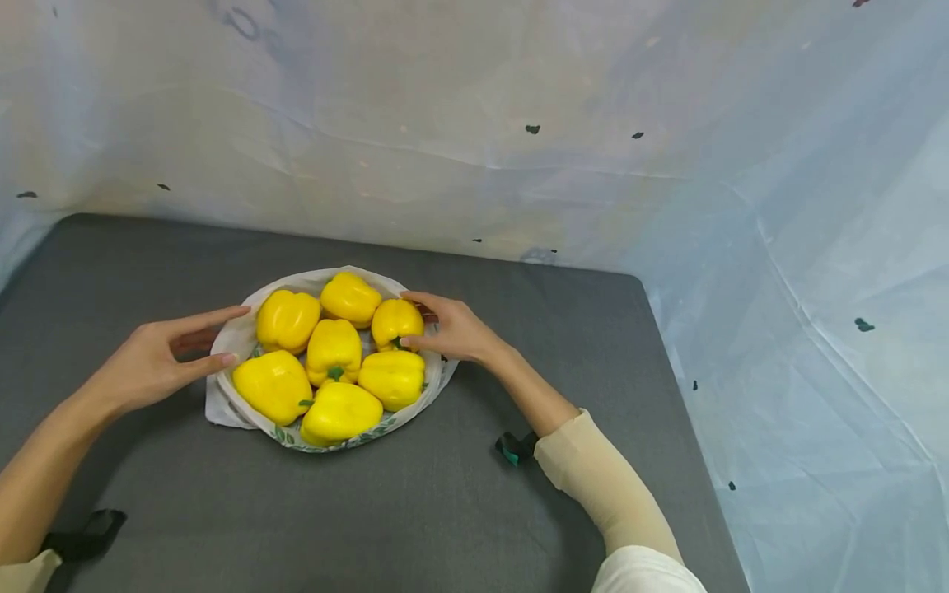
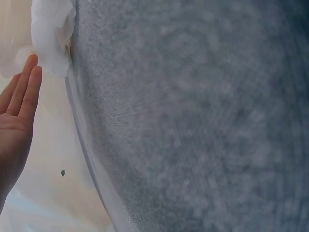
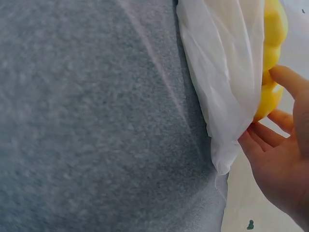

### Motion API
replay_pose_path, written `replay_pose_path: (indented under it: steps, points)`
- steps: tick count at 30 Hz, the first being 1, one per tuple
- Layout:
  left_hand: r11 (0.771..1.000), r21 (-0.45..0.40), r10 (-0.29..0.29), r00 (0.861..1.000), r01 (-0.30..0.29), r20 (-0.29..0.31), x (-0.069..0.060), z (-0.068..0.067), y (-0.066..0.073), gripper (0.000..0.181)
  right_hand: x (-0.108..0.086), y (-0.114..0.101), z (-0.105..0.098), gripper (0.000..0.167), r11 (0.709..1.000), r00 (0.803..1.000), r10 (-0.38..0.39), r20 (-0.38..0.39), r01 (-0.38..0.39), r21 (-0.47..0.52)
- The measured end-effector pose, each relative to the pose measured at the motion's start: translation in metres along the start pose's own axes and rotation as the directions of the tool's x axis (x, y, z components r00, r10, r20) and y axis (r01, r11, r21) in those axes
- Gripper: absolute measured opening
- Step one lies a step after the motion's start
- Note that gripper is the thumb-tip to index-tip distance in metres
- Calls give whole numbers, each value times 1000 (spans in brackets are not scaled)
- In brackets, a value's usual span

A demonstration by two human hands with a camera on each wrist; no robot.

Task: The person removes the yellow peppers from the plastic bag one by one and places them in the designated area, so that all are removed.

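Several yellow bell peppers (image 1: 334, 352) lie in a round dish (image 1: 285, 438) with green leaf patterns, its rim wrapped in white plastic (image 3: 222, 72). My right hand (image 1: 454, 329) is at the dish's right side. Its thumb and fingers span a small yellow bell pepper (image 1: 395, 319), the thumb by the stem; some fingertips reach the plastic at the rim. My left hand (image 1: 159, 358) is by the left rim, thumb and fingers spread and extended, holding nothing. In the left wrist view, its straight fingers (image 2: 29, 94) point up beside the white plastic.
A dark grey table (image 1: 415, 519) lies under the dish. Pale plastic sheeting (image 1: 445, 123) with small dark spots hangs behind it and along the right side. A black strap end (image 1: 513, 449) shows by the right forearm, another strap (image 1: 89, 535) by the left.
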State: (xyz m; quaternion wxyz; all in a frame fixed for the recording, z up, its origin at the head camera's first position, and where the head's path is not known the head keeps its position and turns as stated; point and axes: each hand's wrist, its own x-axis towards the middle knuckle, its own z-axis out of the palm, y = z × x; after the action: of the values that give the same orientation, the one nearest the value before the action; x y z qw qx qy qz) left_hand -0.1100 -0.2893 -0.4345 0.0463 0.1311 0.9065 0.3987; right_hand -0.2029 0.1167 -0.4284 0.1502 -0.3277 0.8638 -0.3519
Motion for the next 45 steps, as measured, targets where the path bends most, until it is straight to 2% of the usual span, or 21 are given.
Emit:
replay_pose_path:
  steps: [5,11,16,25,29,37,41,45]
  points:
    - [999,-26,38,999,-39,-18,0,2,-3,61,1,0,-1,69,1000,1000,11,12,-12,6]
    - [1000,0,26,1000,-26,-17,0,0,-3,62,3,2,0,68,996,1000,8,-4,-8,91]
    - [1000,10,20,1000,-20,2,-3,-1,-3,63,3,3,-1,68,993,1000,-11,-22,14,119]
    - [1000,23,6,1000,-7,14,-2,-4,-2,63,4,1,-16,68,960,992,-6,-127,42,277]
    - [1000,22,4,1000,-5,21,-3,-6,-2,63,5,0,-21,70,960,988,7,-156,37,277]
    - [1000,11,2,1000,-2,-2,-6,-4,-2,64,6,7,-30,74,962,989,-2,-150,43,268]
    - [1000,15,1,1000,0,-7,-6,-4,-3,65,6,14,-38,74,958,987,30,-159,18,288]
    - [1000,27,-13,1000,13,3,-6,-4,-4,66,5,23,-45,73,943,982,93,-164,-34,331]
